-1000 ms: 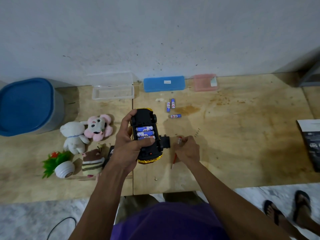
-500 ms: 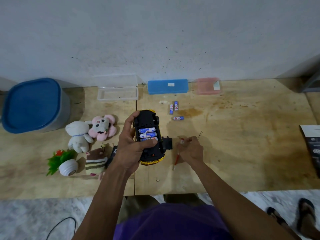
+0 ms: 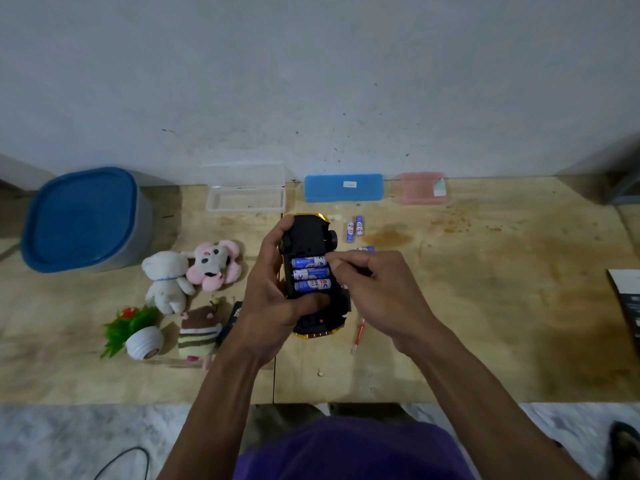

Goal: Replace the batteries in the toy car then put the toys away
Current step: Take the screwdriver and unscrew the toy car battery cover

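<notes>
While upturned, toy car (image 3: 308,237), three blue batteries (image 3: 309,273)

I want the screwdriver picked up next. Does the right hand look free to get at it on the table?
Probably yes. The red screwdriver lies bare on the table just beside the right hand, nothing on it. That hand's fingertips are at the top battery in the toy car, so it must let go first.

So, count time: three blue cylindrical batteries (image 3: 309,274) in the upturned black-and-gold toy car (image 3: 309,237), right between the fingertips of both hands. Three more loose blue batteries (image 3: 355,229) just past the right fingers. Three small plush toys (image 3: 197,278) left of the left-hand fingers. Three flat plastic boxes (image 3: 343,188) farther beyond.
</notes>
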{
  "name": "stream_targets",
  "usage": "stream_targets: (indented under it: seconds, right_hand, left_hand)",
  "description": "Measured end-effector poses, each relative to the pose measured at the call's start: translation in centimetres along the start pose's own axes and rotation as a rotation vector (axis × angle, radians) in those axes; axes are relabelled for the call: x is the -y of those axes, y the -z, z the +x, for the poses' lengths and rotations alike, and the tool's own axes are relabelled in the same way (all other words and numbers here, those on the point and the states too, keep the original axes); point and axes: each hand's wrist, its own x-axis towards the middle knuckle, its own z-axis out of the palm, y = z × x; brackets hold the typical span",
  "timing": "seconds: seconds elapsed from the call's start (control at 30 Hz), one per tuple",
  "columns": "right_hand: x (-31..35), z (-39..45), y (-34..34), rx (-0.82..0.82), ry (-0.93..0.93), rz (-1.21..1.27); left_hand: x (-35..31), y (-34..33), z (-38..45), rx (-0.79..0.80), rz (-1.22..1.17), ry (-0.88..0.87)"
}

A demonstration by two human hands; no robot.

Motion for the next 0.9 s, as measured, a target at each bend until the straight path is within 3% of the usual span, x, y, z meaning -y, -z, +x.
stream_targets:
  seconds: [0.23,0.37,0.57,0.8,0.9]
  right_hand:
    - [1.2,-0.3,0.5,0.042,-0.231,0.290]
    - [1.4,-0.2,0.5,0.022,-0.242,0.308]
    - [1.3,-0.5,-0.1,-0.028,-0.092,0.284]
    - [0.7,0.0,-1.2,-0.199,0.210,-0.019]
    - [0.9,0.2,-1.7,-0.194,0.345,-0.089]
  left_hand:
    - [-0.4,-0.4,-0.3,0.002,0.113,-0.049]
    - [-0.8,-0.2,-0.4,-0.018,0.081,-0.029]
    - [-0.5,0.0,-0.2,-0.041,0.030,-0.012]
    - [-0.3,-0.3,-0.1,-0.019,0.018,0.012]
    - [-0.3,-0.6,0.0,-0.012,0.000,0.016]
